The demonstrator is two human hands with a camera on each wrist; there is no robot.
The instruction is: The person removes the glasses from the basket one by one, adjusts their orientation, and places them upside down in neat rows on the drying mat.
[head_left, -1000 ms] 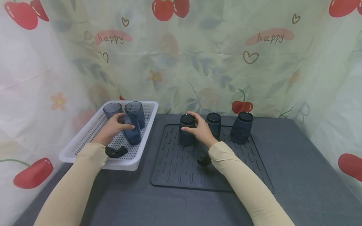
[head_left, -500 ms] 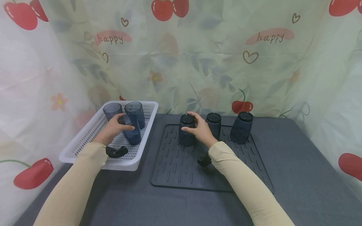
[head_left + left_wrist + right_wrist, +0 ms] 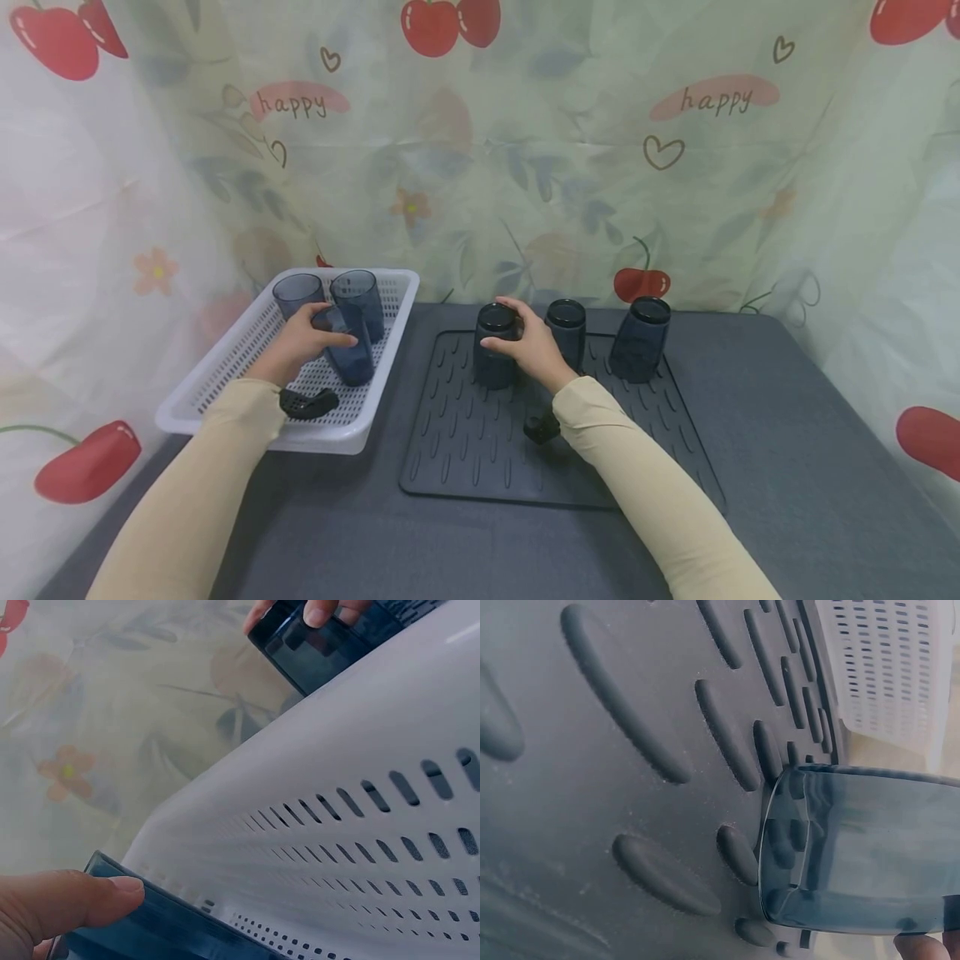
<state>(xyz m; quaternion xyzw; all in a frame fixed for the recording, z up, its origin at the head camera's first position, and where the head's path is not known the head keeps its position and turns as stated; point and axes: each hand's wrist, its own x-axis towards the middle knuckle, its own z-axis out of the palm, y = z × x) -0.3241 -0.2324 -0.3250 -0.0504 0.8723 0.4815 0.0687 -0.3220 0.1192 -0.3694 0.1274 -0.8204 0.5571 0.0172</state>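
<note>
Dark grey tabletop takes up the foreground, with two cream sleeves coming in from the near side. Next up, a white perforated plastic basket sits along the tabletop's left edge, and a ribbed black drying mat lies across the middle, roughly squared up with the far edge. Side by side like that, each hand gets its own zone, which is probably the point.

Left hand is over the basket, grip clamped on a smoky-blue tumbler that's tilted inside it, thumb across the wall near the rim. Makes sense to me, since I can't see any handle. Can't tell if its base touches the basket floor.

Right hand also has its grip clamped, round an upside-down tumbler toward the mat's far left corner, mouth down on the ribs. My guess is the ridges let drips escape and the wider end gives steadier footing.

Also mouth down: a middle tumbler, partly behind that hand, and a right-hand tumbler toward the mat's far right corner. Two mouth-up tumblers occupy the basket's far end. Past the tabletop's far edge hangs a cherry-and-heart print curtain reading "happy".
</note>
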